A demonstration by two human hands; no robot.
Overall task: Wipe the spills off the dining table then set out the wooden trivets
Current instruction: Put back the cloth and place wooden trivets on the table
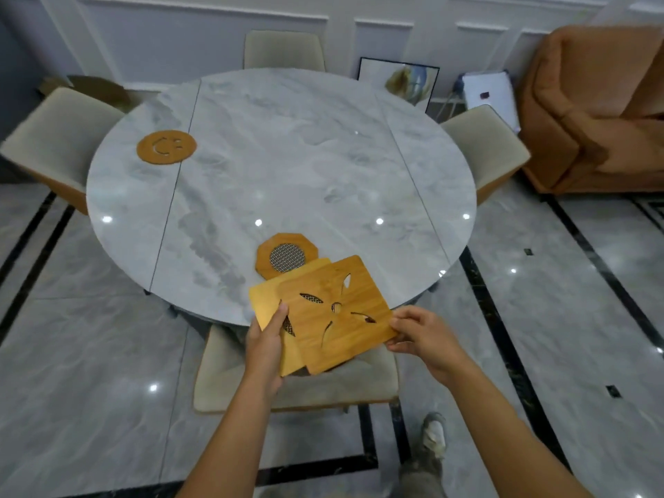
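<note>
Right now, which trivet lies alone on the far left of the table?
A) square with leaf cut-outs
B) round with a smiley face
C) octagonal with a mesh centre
B: the round smiley trivet lies there; the octagonal trivet sits near the front edge; left hand and right hand hold square trivets.

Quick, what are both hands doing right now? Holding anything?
Left hand: grips the lower square trivet by its edge.
Right hand: pinches a corner of the top square trivet.
</note>
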